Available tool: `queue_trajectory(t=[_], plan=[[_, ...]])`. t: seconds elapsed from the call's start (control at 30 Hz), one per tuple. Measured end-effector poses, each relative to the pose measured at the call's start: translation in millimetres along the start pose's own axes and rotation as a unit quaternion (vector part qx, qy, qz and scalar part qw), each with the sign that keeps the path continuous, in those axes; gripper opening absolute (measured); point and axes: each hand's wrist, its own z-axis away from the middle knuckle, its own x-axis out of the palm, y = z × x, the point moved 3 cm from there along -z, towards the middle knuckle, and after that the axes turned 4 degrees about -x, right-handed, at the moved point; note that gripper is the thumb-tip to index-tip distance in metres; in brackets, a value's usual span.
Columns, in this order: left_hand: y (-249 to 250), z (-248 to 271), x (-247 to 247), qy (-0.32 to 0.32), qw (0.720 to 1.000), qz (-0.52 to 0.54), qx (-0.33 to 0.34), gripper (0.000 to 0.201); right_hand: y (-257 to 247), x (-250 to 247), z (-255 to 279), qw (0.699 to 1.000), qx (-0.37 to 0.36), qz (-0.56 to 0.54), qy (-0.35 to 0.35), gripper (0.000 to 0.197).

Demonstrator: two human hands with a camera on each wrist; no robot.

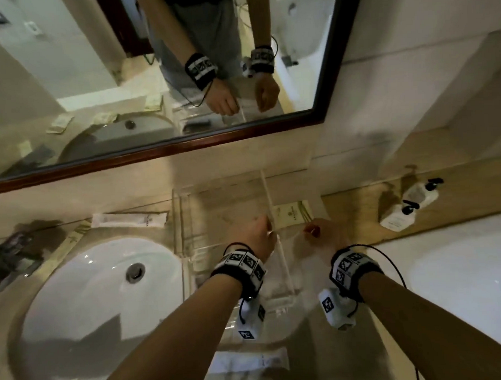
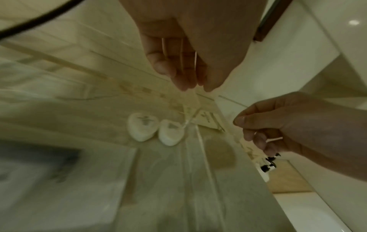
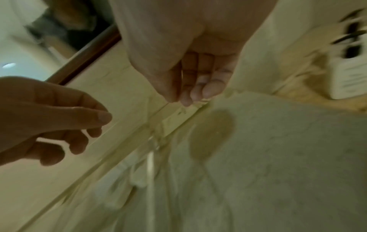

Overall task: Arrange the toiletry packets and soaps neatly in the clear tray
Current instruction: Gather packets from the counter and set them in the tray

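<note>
A clear tray (image 1: 179, 218) stands on the beige counter between the sink and the tub. My left hand (image 1: 266, 226) hovers over the tray's right wall, fingers relaxed and holding nothing. Two white heart-shaped soaps (image 2: 143, 127) lie side by side below it, apparently inside the tray by that wall. A cream packet (image 1: 292, 214) lies on the counter just right of the tray. My right hand (image 3: 179, 98) has its fingers curled, thumb and fingertips pinching that packet's near edge. A white packet (image 1: 128, 219) lies behind the sink and another white packet (image 1: 249, 360) at the counter's front edge.
The white sink (image 1: 99, 280) is on the left, with a dark faucet (image 1: 10, 252) beyond it. Small bottles with black caps (image 1: 417, 198) and a card stand at the right. A tub rim (image 1: 459, 267) borders the counter. A framed mirror (image 1: 157, 153) hangs behind.
</note>
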Motion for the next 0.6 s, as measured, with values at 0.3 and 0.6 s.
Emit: queue_trajectory(t=[0.3,0.6], plan=[[50,-66,36,-0.022,0.972,-0.193,0.131,0.034,49,-14,-40,0.988,0.149,-0.043,-0.018,0.036],[43,-120,44,-0.045,0.950,-0.295,0.092,0.036,40,4,-83,0.991,0.118,-0.012,-0.064,0.024]])
